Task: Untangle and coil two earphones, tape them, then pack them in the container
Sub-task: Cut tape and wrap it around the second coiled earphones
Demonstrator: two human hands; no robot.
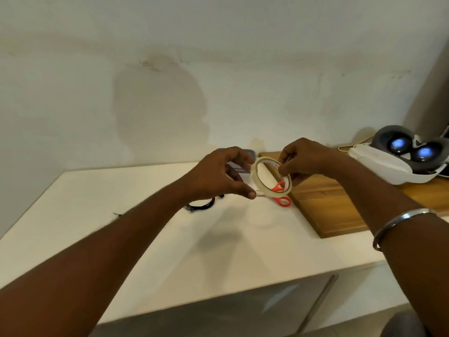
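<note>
bare forearms, sleeveless in view; silver bangle [403, 224] circles the right wrist.

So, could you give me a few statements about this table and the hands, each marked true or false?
1. The right hand holds a roll of tape. True.
2. The scissors have blue handles. False: the handles are red.
3. A coiled black earphone lies on the white table. True.
4. The headset sits on the white table. False: it rests on the wooden board.
5. A metal bracelet is on the left wrist. False: it is on the right wrist.
</note>
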